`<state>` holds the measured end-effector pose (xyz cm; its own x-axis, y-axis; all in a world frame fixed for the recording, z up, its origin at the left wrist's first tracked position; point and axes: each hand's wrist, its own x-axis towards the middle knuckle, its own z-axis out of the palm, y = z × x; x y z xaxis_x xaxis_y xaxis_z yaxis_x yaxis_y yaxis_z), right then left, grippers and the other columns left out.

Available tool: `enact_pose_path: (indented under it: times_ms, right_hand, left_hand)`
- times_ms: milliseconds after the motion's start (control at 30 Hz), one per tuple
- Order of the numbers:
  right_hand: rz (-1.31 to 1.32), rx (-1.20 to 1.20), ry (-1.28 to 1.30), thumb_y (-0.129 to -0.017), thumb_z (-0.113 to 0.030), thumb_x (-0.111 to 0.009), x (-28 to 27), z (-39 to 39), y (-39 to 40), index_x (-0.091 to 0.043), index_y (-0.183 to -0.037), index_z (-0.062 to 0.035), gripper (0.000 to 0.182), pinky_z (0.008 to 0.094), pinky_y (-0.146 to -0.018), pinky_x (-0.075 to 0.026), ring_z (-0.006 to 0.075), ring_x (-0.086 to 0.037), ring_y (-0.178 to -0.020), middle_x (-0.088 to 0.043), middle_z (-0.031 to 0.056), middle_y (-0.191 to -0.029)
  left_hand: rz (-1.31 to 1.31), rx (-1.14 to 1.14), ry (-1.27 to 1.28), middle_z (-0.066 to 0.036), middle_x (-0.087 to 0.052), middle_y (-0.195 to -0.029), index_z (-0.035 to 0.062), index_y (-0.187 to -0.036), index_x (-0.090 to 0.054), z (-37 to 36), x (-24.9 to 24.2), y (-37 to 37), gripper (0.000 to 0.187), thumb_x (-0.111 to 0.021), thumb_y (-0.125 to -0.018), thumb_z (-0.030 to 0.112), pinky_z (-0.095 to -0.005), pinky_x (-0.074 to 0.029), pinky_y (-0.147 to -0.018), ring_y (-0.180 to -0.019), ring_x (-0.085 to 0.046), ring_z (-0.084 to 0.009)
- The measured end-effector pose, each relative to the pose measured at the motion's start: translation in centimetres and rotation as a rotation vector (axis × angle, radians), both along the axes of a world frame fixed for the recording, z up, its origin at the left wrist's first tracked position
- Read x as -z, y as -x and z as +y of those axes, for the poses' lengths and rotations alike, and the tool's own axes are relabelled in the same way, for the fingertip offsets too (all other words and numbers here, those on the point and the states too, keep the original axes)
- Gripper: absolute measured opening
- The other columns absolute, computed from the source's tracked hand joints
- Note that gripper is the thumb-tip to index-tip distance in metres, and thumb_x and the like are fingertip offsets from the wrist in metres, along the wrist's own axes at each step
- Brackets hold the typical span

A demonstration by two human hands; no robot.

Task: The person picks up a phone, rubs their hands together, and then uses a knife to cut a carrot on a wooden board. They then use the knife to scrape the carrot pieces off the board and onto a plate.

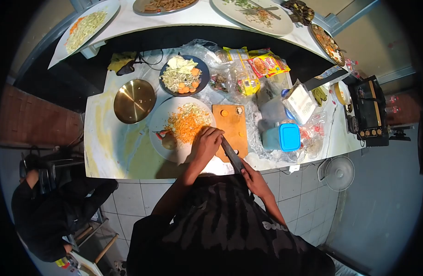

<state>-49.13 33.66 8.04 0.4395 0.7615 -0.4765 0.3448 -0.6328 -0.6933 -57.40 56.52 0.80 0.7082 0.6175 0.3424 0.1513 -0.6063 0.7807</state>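
Observation:
My right hand (254,178) is closed round the handle of a large knife (231,154), whose blade points up and left. At the blade's upper end, my left hand (211,139) has its fingers bent together; what they hold, if anything, is hidden. That hand is over the right edge of a white plate (158,143) with chopped orange and pale vegetables (187,120). A brown roundish item (169,142) and something red lie on the plate's left part. Beside it, a wooden cutting board (230,126) bears a few small pieces, including an orange slice (224,113).
Behind are a gold pan (134,101) and a dark plate of vegetables (194,89). A blue-lidded container (289,137), plastic bags and yellow packets (268,65) are at the right. Dishes line the raised shelf (197,19). Another person (50,216) sits at lower left.

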Motion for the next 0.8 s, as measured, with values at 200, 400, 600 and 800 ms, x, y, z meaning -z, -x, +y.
enact_pose_path:
  times_ms: [200,400,600,800]
  right_hand:
    - [0.053,-0.212,0.019,-0.107,-0.030,-0.045,-0.6,3.3,-0.9,-0.042,-0.153,-0.0202,0.047,0.0415,-0.093,-0.049,0.0423,-0.065,-0.104,-0.065,0.0227,-0.126]
    - [-0.051,-0.260,-0.157,-0.106,-0.033,-0.048,-0.5,4.9,-4.4,-0.049,-0.148,-0.0200,0.044,0.0418,-0.088,-0.052,0.0403,-0.068,-0.102,-0.068,0.0208,-0.117]
    - [-0.089,0.213,-0.228,-0.105,-0.020,-0.053,2.6,0.2,-5.0,-0.043,-0.151,-0.0063,0.049,0.0334,-0.085,-0.049,0.0168,-0.063,-0.095,-0.070,0.0149,-0.111]
    - [-0.089,0.291,-0.418,-0.097,-0.001,-0.047,5.2,-2.9,-2.3,-0.022,-0.160,-0.0131,0.069,0.0377,-0.103,-0.043,0.0341,-0.057,-0.124,-0.052,0.0275,-0.141]
  left_hand:
    - [-0.088,-0.293,0.048,-0.015,-0.064,-0.089,0.0048,-0.095,-0.070,3.2,-1.7,3.7,0.020,-0.062,-0.078,-0.003,-0.0435,-0.051,-0.077,-0.086,-0.062,-0.0356]
    - [-0.038,-0.365,0.038,-0.014,-0.062,-0.091,0.0077,-0.100,-0.070,3.9,-3.4,3.6,0.024,-0.063,-0.079,-0.001,-0.0446,-0.049,-0.079,-0.088,-0.061,-0.0352]
    - [0.146,0.183,0.190,-0.011,-0.065,-0.094,0.0076,-0.104,-0.073,0.8,-2.1,-2.0,0.025,-0.063,-0.082,0.002,-0.0350,-0.054,-0.074,-0.085,-0.065,-0.0265]
    - [0.082,0.350,-0.342,-0.007,-0.068,-0.102,0.0069,-0.101,-0.074,-1.6,0.4,-5.2,0.019,-0.072,-0.085,0.017,-0.0381,-0.052,-0.088,-0.101,-0.062,-0.0272]
